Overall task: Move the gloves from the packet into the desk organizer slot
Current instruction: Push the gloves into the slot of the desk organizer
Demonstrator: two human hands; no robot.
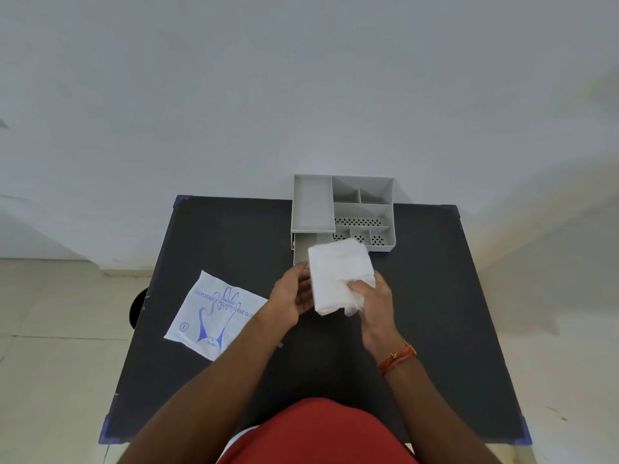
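A folded stack of translucent white gloves (336, 276) is held above the black table, just in front of the grey desk organizer (313, 204). My right hand (373, 304) grips the stack's lower right corner. My left hand (291, 298) touches its left edge with the fingers curled against it. The stack hides part of the organizer's open lower front slot (303, 249). The flat white glove packet (214, 314), printed in blue, lies on the table to the left of my left forearm.
The organizer stands at the far edge of the black table (435, 296), against a pale wall, with several compartments on its right side. A dark round object (139, 308) shows beside the table's left edge. Tiled floor lies on both sides.
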